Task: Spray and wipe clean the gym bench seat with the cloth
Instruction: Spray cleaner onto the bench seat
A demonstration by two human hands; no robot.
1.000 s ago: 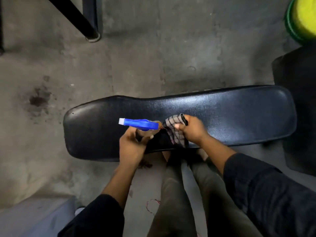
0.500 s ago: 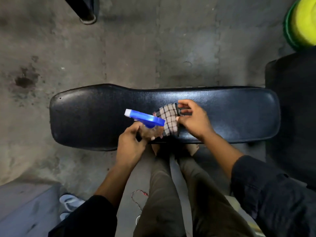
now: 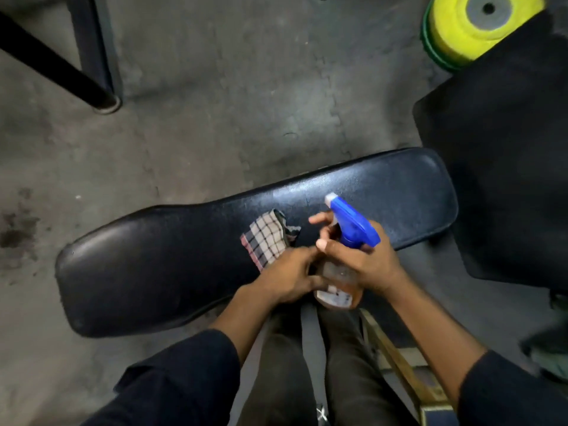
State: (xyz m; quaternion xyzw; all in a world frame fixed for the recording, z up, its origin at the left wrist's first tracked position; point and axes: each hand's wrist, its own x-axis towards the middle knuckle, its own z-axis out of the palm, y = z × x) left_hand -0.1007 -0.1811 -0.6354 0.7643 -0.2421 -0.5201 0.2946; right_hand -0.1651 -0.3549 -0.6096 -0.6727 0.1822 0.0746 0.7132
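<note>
The black padded bench seat (image 3: 153, 272) runs across the middle, tilted up to the right. A checked cloth (image 3: 264, 241) lies loose on it near the centre. Just right of the cloth, a spray bottle (image 3: 353, 226) with a blue trigger head and a clear body of amber liquid is held upright over the seat's near edge. My right hand (image 3: 365, 262) grips its neck under the trigger, fingers partly spread. My left hand (image 3: 285, 275) is against the bottle's body, thumb and fingers around it, and covers a corner of the cloth.
A second black pad (image 3: 507, 164) stands close at the right, with yellow and green weight plates (image 3: 458, 29) behind it. Black frame legs (image 3: 92, 87) stand on the grey floor at top left. A wooden piece (image 3: 396, 364) lies by my legs.
My right hand let go of the cloth, which now lies on the seat, and took the bottle's neck. The bottle moved right and turned upright. The view shifted left.
</note>
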